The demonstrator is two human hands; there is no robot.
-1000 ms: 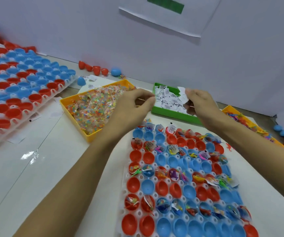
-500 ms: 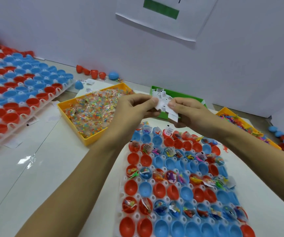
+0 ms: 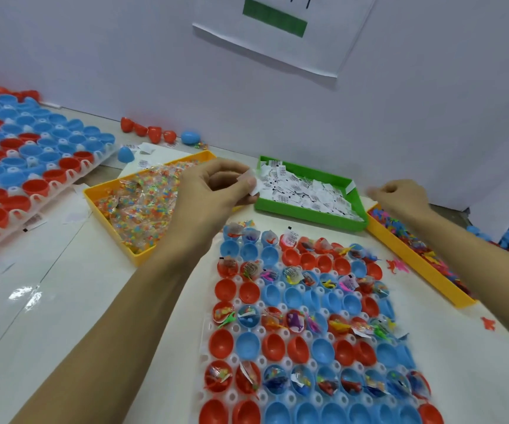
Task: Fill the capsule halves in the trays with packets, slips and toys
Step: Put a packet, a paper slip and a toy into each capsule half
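Right now my left hand [image 3: 216, 191] has its grip pinched on a few white paper slips [image 3: 251, 182], thumb and curled fingers closed on them just at the near-left corner of the green tray [image 3: 308, 214], which is heaped with more printed slips. My right hand [image 3: 400, 197] is off to the right, blurred, fingers curled over the far end of the yellow tray of toys [image 3: 415, 264]; I cannot tell whether that grip has anything in it.

Below both hands the white capsule tray [image 3: 280, 307] lies on the surface [image 3: 78, 286], its rows of red and blue capsule halves [image 3: 273, 345] alternating between ones that hold packets, slips and small coloured toys and ones with nothing in them. Two loose pink and red toys [image 3: 397, 266] lie on the surface between this tray and the toy tray.

Left of my left wrist sits another yellow tray [image 3: 137, 257] piled with clear packets of coloured beads [image 3: 143, 209]. Further left a second tray of capsule halves [image 3: 23, 166] reaches the frame edge. Along the wall [image 3: 124, 56] lie a few loose red halves [image 3: 149, 133] and a blue capsule [image 3: 190, 137], and a paper sheet with a green bar [image 3: 274, 21] hangs above
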